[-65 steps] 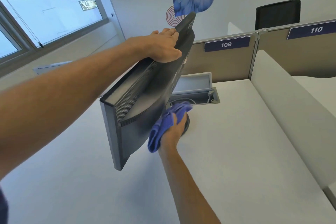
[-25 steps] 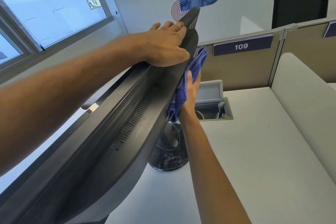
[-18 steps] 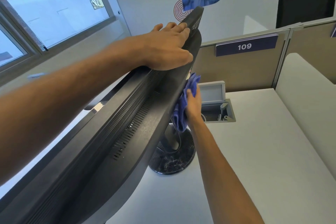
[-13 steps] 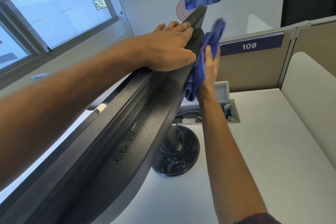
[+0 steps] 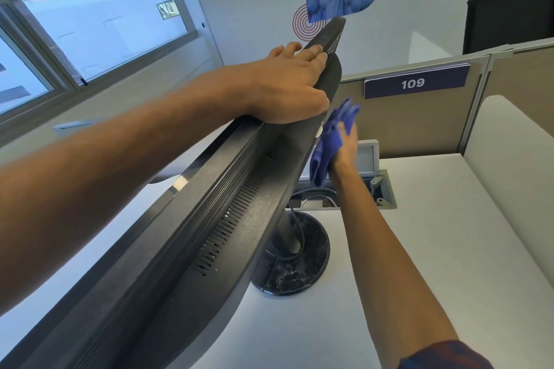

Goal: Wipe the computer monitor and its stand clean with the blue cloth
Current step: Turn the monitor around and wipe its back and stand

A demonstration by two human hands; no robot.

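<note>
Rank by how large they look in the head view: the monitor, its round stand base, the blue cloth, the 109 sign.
1. monitor, though it is nearest the camera
2. round stand base
3. 109 sign and blue cloth: look alike, unranked

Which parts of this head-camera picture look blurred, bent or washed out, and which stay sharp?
Head view: the right hand and blue cloth are smeared by motion; the left hand on the monitor and the 109 sign are crisp; the window is washed out; wide-angle distortion bows the partition.
</note>
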